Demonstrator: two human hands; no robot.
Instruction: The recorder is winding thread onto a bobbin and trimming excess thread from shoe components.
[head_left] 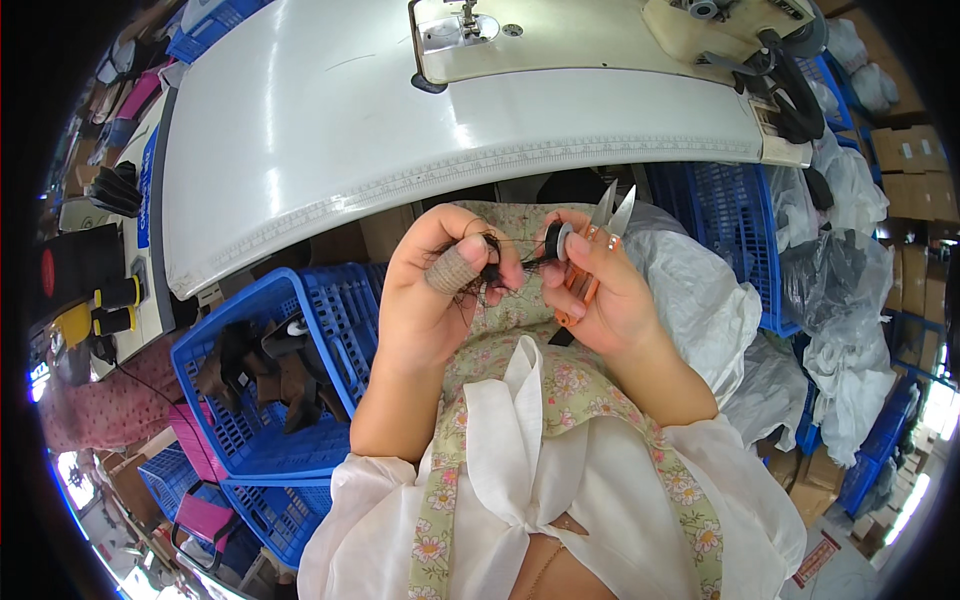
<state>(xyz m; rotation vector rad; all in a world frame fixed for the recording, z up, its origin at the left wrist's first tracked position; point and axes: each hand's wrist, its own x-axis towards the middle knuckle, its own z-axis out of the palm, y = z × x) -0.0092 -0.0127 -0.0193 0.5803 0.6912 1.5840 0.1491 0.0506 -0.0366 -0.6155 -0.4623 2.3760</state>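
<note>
My left hand (420, 290) is closed, pinching a loose tangle of black thread (490, 274) between thumb and fingers. Tan wrapping covers the thumb of that hand. Close beside it, my right hand (612, 285) holds a small bobbin (561, 240) with black on its near side and a pale grey disc on the other. Strands run from the tangle toward the bobbin. Tucked in the same right hand are scissors (622, 212) with orange handles, their blades parted and pointing up toward the table. Both hands are above my lap, over a floral apron (580, 392).
Ahead, a white sewing table (330, 130) with a ruler edge carries a sewing machine (570, 40). Blue crates stand on both sides; the left crate (240, 425) holds dark items. White plastic bags (690, 310) bulge beside my right arm. Cardboard boxes (910, 150) are stacked far right.
</note>
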